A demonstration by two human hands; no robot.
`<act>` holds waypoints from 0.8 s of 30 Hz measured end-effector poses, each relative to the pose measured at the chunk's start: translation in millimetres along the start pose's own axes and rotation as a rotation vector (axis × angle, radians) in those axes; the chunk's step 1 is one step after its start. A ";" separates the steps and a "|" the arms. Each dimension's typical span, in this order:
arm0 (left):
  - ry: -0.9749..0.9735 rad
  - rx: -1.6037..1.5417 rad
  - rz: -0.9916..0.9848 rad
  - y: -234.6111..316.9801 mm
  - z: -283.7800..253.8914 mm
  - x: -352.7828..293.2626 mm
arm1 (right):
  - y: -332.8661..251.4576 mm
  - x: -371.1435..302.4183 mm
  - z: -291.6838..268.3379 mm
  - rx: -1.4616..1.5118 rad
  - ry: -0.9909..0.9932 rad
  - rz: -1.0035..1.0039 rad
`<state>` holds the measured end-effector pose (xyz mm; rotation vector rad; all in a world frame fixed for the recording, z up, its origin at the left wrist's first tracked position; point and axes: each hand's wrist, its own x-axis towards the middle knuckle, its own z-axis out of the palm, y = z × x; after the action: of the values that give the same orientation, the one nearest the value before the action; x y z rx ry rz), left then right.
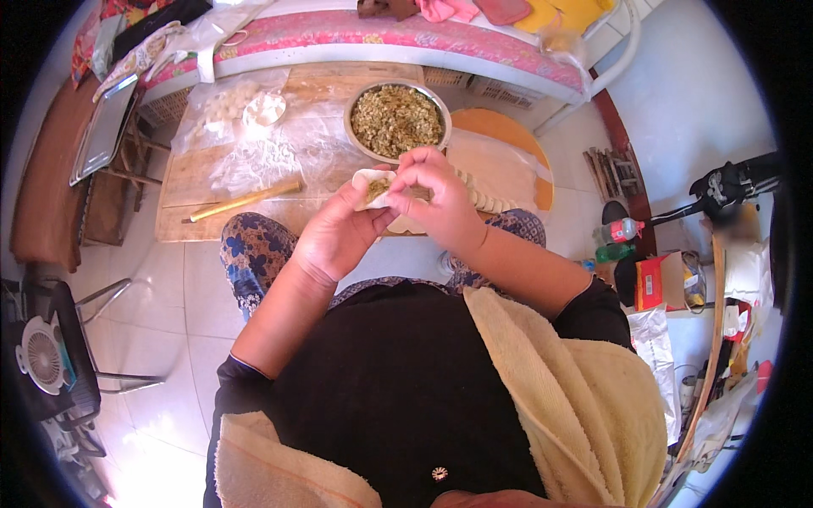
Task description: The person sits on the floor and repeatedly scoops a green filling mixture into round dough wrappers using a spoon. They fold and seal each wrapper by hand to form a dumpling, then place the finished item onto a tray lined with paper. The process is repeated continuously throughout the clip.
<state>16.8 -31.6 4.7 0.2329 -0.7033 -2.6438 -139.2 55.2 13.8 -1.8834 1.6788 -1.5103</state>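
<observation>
Just short of a metal bowl, my left hand [334,233] cups a partly folded dumpling [371,190], its white wrapper curved around a greenish-brown filling. My right hand [436,199] pinches the wrapper's right edge between thumb and fingers. Part of the dumpling is hidden by these fingers. The metal bowl [347,127] holds chopped filling [396,120]. Beyond my right hand, a row of folded dumplings [487,201] lies on a pale sheet over a round board [546,173]. To the left of my hands, a wooden rolling pin [244,201] rests on the table.
The low wooden table [182,190] carries floury plastic sheeting [296,152], small dough pieces [224,108] and a small white bowl [265,108]. Behind it stands a bed with a pink mattress [339,32]. A chair with a fan [42,356] is at left; bottles [622,230] stand at right.
</observation>
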 end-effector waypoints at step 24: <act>0.089 0.074 -0.028 -26.2 -17.4 -12.5 | -22.5 1.1 -2.1 -0.260 -0.139 -0.017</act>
<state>24.0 -13.1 -22.8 0.3818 -0.7742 -2.6182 -127.0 62.7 31.2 -2.0800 1.8727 -1.1822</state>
